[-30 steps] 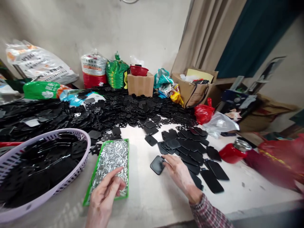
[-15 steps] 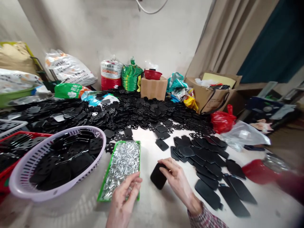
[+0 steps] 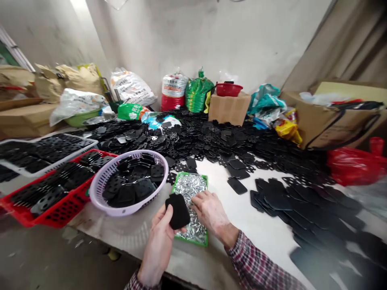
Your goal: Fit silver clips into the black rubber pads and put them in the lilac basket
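My left hand grips a black rubber-like pad with rounded corners, holding it up over the near corner of a green-edged tray of small silver metal pieces. My right hand lies over the tray with its fingertips close to the pad's right edge. Whether those fingers pinch a small piece is hidden. A plaid sleeve covers my right forearm. Further right on the white table, a loose black pad lies apart from an overlapping spread of similar pads.
A lilac plastic basket of black perforated pads stands left of the tray. Beyond it are a red crate and a white crate, both holding pads. A wide heap of black perforated pieces covers the table's far side, before cardboard boxes and sacks.
The black pad has passed from my right hand to my left and is lifted over the tray. The view has swung left, bringing the crates into sight.
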Demonstrator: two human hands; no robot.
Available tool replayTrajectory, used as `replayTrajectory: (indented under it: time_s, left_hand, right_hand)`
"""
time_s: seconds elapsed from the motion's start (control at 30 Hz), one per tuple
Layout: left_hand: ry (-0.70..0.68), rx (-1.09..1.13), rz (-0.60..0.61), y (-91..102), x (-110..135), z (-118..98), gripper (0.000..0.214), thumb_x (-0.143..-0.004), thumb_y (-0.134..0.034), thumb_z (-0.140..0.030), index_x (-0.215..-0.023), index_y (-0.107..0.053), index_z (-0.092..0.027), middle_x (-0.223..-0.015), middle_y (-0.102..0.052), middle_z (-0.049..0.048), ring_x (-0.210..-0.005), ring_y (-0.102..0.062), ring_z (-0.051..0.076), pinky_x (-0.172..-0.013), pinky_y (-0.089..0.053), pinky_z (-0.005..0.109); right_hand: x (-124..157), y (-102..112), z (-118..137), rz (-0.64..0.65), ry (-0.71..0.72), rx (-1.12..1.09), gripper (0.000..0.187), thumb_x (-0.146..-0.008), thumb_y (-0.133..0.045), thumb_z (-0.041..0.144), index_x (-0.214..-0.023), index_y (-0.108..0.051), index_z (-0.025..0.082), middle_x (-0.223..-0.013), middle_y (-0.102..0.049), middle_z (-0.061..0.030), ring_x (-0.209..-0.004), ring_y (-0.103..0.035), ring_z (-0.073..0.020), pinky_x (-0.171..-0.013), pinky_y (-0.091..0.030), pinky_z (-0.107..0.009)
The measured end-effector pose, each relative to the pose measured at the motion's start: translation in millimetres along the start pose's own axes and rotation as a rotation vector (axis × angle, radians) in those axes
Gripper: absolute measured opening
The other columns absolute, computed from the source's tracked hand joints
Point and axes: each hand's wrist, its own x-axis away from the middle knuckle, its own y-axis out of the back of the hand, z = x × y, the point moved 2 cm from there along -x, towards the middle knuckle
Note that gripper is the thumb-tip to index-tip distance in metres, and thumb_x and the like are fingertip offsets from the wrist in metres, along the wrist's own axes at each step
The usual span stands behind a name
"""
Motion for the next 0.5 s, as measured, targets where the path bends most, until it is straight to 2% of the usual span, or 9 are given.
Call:
replayTrajectory:
  time_s: [0.07, 0.17, 0.3, 0.4, 0.5]
  left_hand:
    - [0.011, 0.041, -0.038, 2.7, 0, -3, 0.037, -0.083, -0.070, -0.040, -0.112, -0.066, -0.017, -0.117, -0.069, 0.0112, -0.089, -0.065, 0.020, -0.059, -0.052, 0.025]
    - [0.006, 0.043, -0.036, 6.4, 0, -5, 0.035, -0.083, -0.070, -0.040, -0.111, -0.067, -0.019, -0.113, -0.070, 0.0093, -0.088, -0.066, 0.018, -0.060, -0.052, 0.024]
    - [-0.005, 0.037, -0.037, 11.9, -1, -3, 0.037, -0.080, -0.073, -0.040, -0.107, -0.068, -0.015, -0.096, -0.073, 0.0076, -0.072, -0.064, 0.015, -0.053, -0.049, 0.023]
    - [0.016, 0.075, -0.070, 16.0, -2, -4, 0.039, -0.077, -0.076, -0.041, -0.105, -0.068, -0.016, -0.088, -0.073, 0.0051, -0.065, -0.063, 0.015, -0.046, -0.046, 0.023]
    - [0.029, 0.076, -0.166, 22.7, -2, -10, 0.047, -0.064, -0.085, -0.039, -0.100, -0.068, -0.015, -0.084, -0.074, 0.0045, -0.060, -0.062, 0.016, -0.042, -0.046, 0.024]
  right_hand:
    - [-5, -9, 9, 0.016, 0.014, 0.029, 0.004, -0.087, -0.067, 0.013, -0.084, -0.068, 0.015, -0.094, -0.066, -0.0097, -0.093, -0.055, -0.0289, -0.081, -0.041, -0.038]
    - [-5, -17, 18, 0.033, 0.026, 0.057, 0.005, -0.086, -0.066, 0.009, -0.087, -0.068, 0.014, -0.095, -0.065, -0.0109, -0.093, -0.055, -0.0284, -0.080, -0.039, -0.038]
    - [-5, -13, 11, 0.046, 0.037, 0.040, 0.011, -0.092, -0.061, 0.013, -0.088, -0.068, 0.020, -0.095, -0.067, -0.0043, -0.092, -0.057, -0.0222, -0.080, -0.040, -0.032]
    - [-18, -1, -23, 0.027, -0.042, 0.048, 0.021, -0.100, -0.050, 0.016, -0.099, -0.069, 0.025, -0.098, -0.068, -0.0013, -0.090, -0.060, -0.0178, -0.079, -0.043, -0.028]
    - [-41, 17, -81, 0.010, -0.215, 0.113, 0.025, -0.102, -0.046, 0.016, -0.103, -0.070, 0.021, -0.102, -0.068, -0.0075, -0.095, -0.062, -0.0207, -0.081, -0.046, -0.030]
